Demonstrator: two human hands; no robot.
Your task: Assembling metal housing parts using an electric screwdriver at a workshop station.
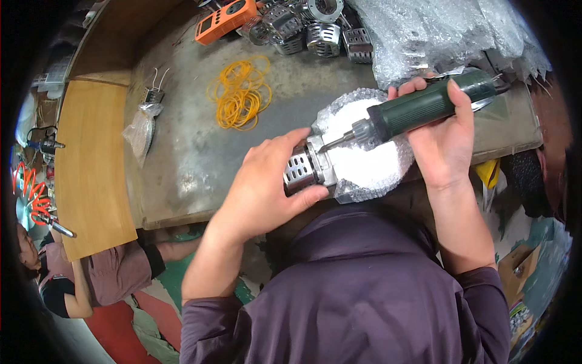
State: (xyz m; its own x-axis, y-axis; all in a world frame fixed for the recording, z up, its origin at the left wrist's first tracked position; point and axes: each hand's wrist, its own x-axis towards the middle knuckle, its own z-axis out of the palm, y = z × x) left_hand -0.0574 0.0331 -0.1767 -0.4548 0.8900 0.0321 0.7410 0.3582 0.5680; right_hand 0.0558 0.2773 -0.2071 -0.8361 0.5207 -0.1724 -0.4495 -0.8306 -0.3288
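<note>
My left hand (pixel 265 180) is closed around a shiny slotted metal cylinder (pixel 299 169) lying on its side, with a square flange at its right end. In my right hand (pixel 441 141) is a dark green electric screwdriver (pixel 418 107), held by its body and pointing left. Its bit reaches the flange, though I cannot tell whether it sits in a screw. Beneath the tool, next to the flange, a round white piece (pixel 367 166) rests on bubble wrap (pixel 345 104) near the table's front edge.
Yellow rubber bands (pixel 239 102) lie left of centre on the metal table (pixel 182 136). At the back are an orange meter (pixel 224 20), several slotted metal cylinders (pixel 323 37) and plastic wrapping (pixel 424 33). Another person (pixel 100 276) sits at the lower left beside a wooden board (pixel 94 173).
</note>
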